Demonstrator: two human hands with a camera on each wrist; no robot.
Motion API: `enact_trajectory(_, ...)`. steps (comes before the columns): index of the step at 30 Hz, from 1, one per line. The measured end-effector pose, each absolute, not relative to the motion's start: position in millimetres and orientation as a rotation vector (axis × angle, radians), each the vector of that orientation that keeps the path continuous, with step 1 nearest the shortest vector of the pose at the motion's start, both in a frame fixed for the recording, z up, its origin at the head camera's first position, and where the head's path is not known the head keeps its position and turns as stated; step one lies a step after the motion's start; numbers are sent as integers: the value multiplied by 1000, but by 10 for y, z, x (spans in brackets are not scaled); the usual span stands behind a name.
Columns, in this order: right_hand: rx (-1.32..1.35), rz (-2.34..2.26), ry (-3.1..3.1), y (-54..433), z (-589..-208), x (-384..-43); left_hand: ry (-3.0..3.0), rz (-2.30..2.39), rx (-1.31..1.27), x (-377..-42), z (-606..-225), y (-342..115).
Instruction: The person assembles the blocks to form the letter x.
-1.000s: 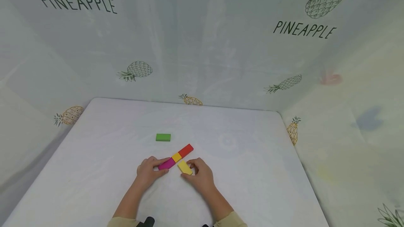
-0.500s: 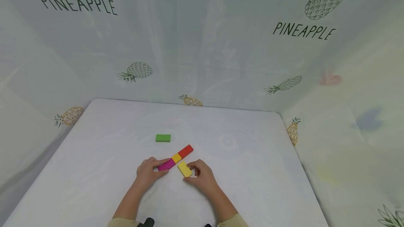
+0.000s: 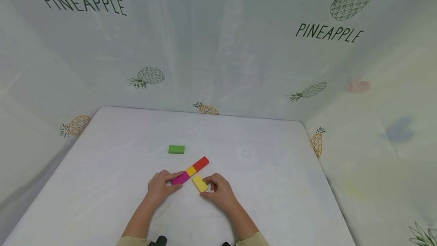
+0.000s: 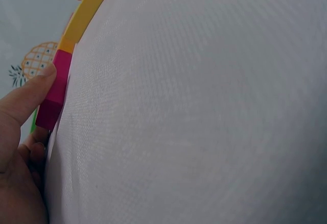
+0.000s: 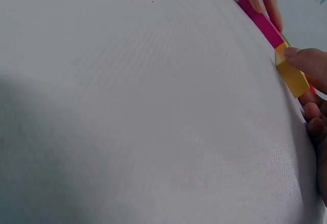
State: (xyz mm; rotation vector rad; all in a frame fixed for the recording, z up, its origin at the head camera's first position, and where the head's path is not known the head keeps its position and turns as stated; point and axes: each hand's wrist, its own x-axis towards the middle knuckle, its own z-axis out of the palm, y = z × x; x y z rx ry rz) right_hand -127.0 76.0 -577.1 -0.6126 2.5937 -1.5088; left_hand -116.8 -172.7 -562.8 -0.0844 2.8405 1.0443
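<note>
In the head view, a magenta block (image 3: 180, 178), a small orange-yellow block (image 3: 191, 171) and a red block (image 3: 201, 164) lie end to end in a slanting row. My left hand (image 3: 159, 186) pinches the magenta block at the row's near end, thumb on one long side and a finger on the other. A longer yellow block (image 3: 199, 183) lies just right of the row, crosswise to it. My right hand (image 3: 220, 191) holds that block between thumb and forefinger. The left wrist view shows the thumb against the magenta block (image 4: 55, 89); in the right wrist view the thumb touches the yellow block (image 5: 293, 77).
A green block (image 3: 176, 149) lies apart, behind the row. Everything stands on a white-covered table (image 3: 273, 170). A curtain (image 3: 218, 48) printed with pineapples hangs behind and beside it.
My right hand has shifted slightly right, its thumb sliding along the yellow block's near end, and that block has turned a little. The left hand and the row stay put.
</note>
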Motion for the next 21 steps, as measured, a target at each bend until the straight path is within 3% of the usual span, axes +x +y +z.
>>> enact_trajectory(21, -563, -1461, 2658, 713, -5809, -1263, 2852, 1021, -72, -1157, -5608, -1709)
